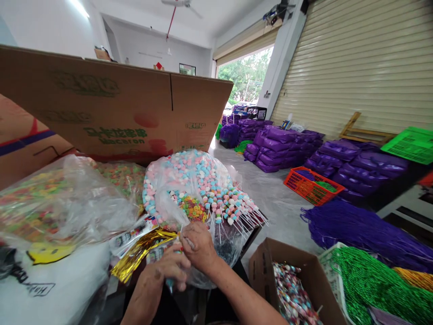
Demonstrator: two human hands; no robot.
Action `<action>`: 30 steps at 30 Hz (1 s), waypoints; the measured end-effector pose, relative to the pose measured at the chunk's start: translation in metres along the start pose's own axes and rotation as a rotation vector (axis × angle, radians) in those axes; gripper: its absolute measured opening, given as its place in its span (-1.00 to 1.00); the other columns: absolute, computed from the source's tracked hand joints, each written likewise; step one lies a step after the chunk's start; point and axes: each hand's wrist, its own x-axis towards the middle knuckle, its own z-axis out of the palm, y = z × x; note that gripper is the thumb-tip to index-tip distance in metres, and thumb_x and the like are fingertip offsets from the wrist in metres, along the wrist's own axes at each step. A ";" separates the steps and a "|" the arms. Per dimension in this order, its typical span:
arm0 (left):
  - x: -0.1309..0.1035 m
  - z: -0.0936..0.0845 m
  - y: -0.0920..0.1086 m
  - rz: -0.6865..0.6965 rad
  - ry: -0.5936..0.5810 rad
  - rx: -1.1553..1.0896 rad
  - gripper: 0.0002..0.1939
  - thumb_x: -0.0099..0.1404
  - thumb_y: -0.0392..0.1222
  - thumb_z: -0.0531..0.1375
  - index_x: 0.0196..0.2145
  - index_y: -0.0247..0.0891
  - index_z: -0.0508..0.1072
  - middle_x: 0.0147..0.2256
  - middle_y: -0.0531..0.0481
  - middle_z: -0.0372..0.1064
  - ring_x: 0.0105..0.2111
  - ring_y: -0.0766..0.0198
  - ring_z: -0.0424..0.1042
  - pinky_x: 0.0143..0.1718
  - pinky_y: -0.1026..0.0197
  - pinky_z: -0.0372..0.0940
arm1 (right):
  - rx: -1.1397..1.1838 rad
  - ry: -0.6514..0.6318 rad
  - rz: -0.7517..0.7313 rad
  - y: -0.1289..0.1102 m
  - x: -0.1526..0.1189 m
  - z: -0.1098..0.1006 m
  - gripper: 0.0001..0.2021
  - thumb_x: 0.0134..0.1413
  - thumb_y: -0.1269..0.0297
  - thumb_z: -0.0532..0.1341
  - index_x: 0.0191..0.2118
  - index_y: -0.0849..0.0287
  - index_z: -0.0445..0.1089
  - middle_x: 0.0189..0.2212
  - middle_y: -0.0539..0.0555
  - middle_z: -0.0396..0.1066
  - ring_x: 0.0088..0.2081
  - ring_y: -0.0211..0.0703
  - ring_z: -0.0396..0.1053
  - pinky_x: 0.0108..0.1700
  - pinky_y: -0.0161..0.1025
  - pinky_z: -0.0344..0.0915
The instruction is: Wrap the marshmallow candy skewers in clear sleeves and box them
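Note:
My left hand (172, 266) is closed at the table's near edge, its fingers curled around something small and partly hidden, with a bit of blue showing below. Just above and to the right, my right hand (198, 246) is closed too, its fingertips pressed together beside the left fingers; what it grips is hidden. Beyond them lies a clear bag of pink, blue and white marshmallows (184, 171), with colourful ring candies (194, 208) at its near side. Marshmallow skewers on white sticks (233, 203) lie to the right. Gold foil ties (144, 253) rest left of my hands.
A large cardboard box (128, 117) stands behind the candy. Bags of ring candies (67, 194) lie left. At lower right are a carton of wrapped candies (267, 266) and a crate of green ties (379, 280). Purple bundles (284, 149) and an orange crate (313, 186) are on the floor.

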 end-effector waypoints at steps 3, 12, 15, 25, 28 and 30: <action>-0.004 0.008 0.000 -0.171 -0.022 0.003 -0.48 0.20 0.37 0.24 -0.57 -0.10 0.64 -0.67 -0.07 0.46 -0.54 0.10 0.43 -0.06 -0.05 0.42 | 0.049 0.063 0.018 -0.007 0.019 -0.010 -0.85 0.22 0.43 0.20 -0.36 0.11 0.47 -0.40 0.06 0.54 -0.27 -0.14 0.48 -0.13 -0.16 0.39; 0.011 -0.005 0.024 -0.340 0.318 -0.489 -0.32 0.27 0.45 0.15 -0.58 -0.27 0.42 -0.85 0.18 -0.06 -0.81 0.44 -0.08 -0.58 0.26 0.21 | 0.196 -0.015 -0.039 -0.034 0.021 -0.017 -0.84 0.18 0.43 0.23 -0.38 0.08 0.50 -0.41 0.02 0.59 -0.26 -0.19 0.55 -0.07 -0.21 0.44; 0.002 -0.005 0.014 -0.439 0.206 -0.410 -0.31 0.25 0.44 0.16 -0.62 -0.28 0.44 -0.88 0.14 -0.04 -0.84 0.43 -0.03 -0.62 0.27 0.14 | 0.195 -0.031 0.018 -0.027 0.019 -0.013 -0.82 0.20 0.40 0.22 -0.42 0.10 0.49 -0.43 0.03 0.58 -0.28 -0.19 0.54 -0.08 -0.20 0.44; 0.016 0.001 0.009 -0.375 0.282 -0.436 -0.32 0.19 0.53 0.15 -0.47 -0.22 0.50 -0.83 0.19 0.01 -0.81 0.45 -0.05 -0.65 0.29 0.10 | 0.165 -0.090 0.048 -0.026 0.013 -0.016 -0.83 0.24 0.33 0.22 -0.36 0.07 0.53 -0.37 0.06 0.61 -0.23 -0.14 0.56 -0.06 -0.14 0.45; 0.012 -0.002 0.008 -0.403 0.203 -0.367 -0.28 0.23 0.51 0.12 -0.49 -0.27 0.57 -0.86 0.13 0.03 -0.83 0.42 -0.01 -0.66 0.27 0.04 | 0.153 -0.065 0.126 -0.017 0.012 -0.014 -0.83 0.25 0.31 0.23 -0.37 0.08 0.53 -0.38 0.06 0.60 -0.25 -0.14 0.55 -0.09 -0.15 0.45; 0.011 0.006 0.004 -0.469 0.146 -0.237 -0.30 0.24 0.46 0.17 -0.54 -0.32 0.55 -0.86 0.09 0.08 -0.82 0.42 0.06 -0.64 0.28 0.03 | 0.184 -0.041 0.156 -0.017 0.015 -0.017 -0.82 0.28 0.29 0.23 -0.36 0.07 0.54 -0.37 0.06 0.60 -0.25 -0.14 0.54 -0.09 -0.15 0.45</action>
